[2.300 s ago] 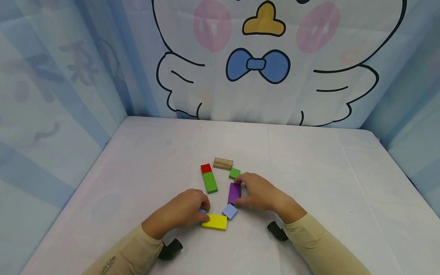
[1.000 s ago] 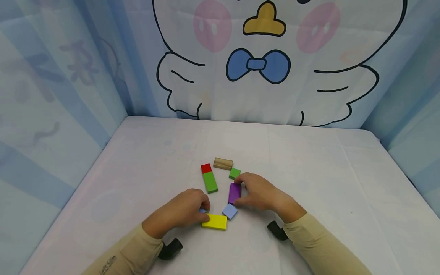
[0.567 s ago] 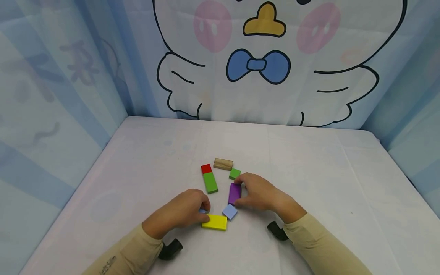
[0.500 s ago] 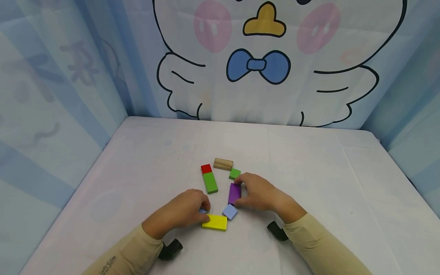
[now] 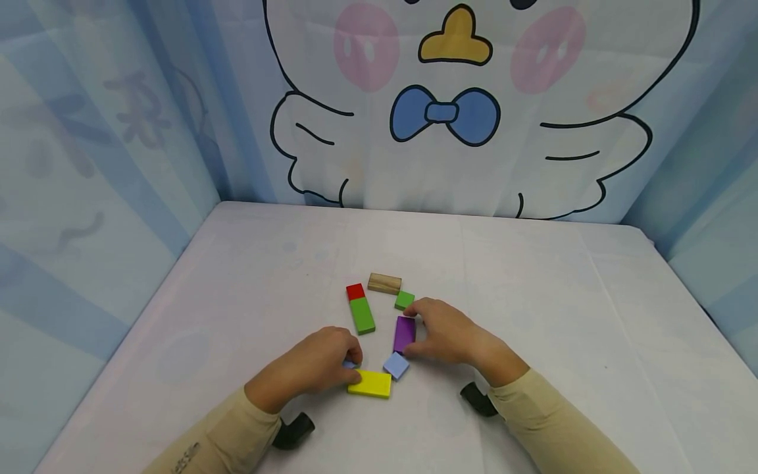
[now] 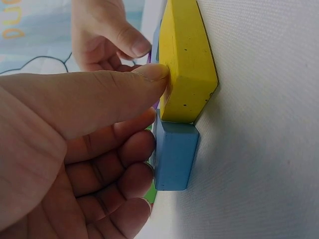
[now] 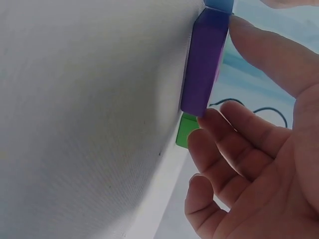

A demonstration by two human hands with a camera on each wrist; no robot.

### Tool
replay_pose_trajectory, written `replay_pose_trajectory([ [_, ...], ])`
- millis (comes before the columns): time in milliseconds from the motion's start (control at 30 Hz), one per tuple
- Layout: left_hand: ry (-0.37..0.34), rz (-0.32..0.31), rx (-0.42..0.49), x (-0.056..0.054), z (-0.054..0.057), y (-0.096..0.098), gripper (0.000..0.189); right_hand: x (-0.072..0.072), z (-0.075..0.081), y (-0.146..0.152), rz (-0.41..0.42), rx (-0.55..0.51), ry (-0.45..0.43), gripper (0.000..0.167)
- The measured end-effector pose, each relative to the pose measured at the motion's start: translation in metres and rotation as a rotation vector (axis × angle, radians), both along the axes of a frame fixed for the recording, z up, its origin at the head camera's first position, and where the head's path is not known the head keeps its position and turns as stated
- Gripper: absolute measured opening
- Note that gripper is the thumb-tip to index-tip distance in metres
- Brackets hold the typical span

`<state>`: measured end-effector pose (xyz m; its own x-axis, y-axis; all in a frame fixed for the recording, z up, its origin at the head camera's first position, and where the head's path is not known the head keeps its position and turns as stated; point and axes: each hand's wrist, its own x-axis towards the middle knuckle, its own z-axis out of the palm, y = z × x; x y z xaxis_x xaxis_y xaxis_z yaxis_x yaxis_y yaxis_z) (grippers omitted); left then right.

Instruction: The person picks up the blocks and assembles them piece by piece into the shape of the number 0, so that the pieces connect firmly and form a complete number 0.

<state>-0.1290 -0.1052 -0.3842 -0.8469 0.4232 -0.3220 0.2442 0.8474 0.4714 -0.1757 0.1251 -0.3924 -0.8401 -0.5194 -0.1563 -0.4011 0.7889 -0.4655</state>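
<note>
cartoon backdrop (image 5: pixel 408 174) behind a pale tabletop (image 5: pixel 533 276)
just above the printed blue bow tie (image 5: pixel 441 112), a yellow beak (image 5: pixel 456 39); up to the bow tie's left and right, round pink cheeks (image 5: pixel 366 49); lower on either side of it, black-outlined wings (image 5: pixel 316 158); farther out left, a blue-and-white curtain (image 5: pixel 89 197); below it, the tabletop, faintly creased.

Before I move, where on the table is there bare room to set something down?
The table is bare beyond the wooden block, left of the red block, and right of the right hand. It is crowded between that and the left hand, around the yellow block, blue block and purple block.
</note>
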Motion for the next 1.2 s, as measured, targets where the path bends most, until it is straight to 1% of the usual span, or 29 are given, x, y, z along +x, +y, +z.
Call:
replay_pose_trajectory([
  [267,0.012,-0.008,0.027,0.001,0.000,-0.002,0.018,-0.005,0.004,0.004,-0.002,-0.045,0.034,0.054],
  [433,0.008,-0.004,0.026,0.001,0.001,-0.002,0.018,-0.010,0.009,0.006,-0.007,-0.059,0.053,0.052],
  [633,0.013,-0.005,0.022,0.001,0.001,-0.002,0.018,-0.018,0.012,0.005,-0.031,-0.071,0.071,0.048],
  [767,0.011,-0.005,0.021,0.001,0.001,-0.002,0.018,-0.025,0.011,0.003,-0.043,-0.056,0.082,0.046],
  [967,0.010,-0.005,0.018,0.001,0.002,-0.001,0.018,-0.033,0.008,0.000,-0.076,-0.037,0.063,0.046],
  [1200,0.014,-0.012,0.014,0.000,0.000,-0.002,0.018,-0.038,0.004,-0.004,-0.097,-0.028,0.050,0.045],
])
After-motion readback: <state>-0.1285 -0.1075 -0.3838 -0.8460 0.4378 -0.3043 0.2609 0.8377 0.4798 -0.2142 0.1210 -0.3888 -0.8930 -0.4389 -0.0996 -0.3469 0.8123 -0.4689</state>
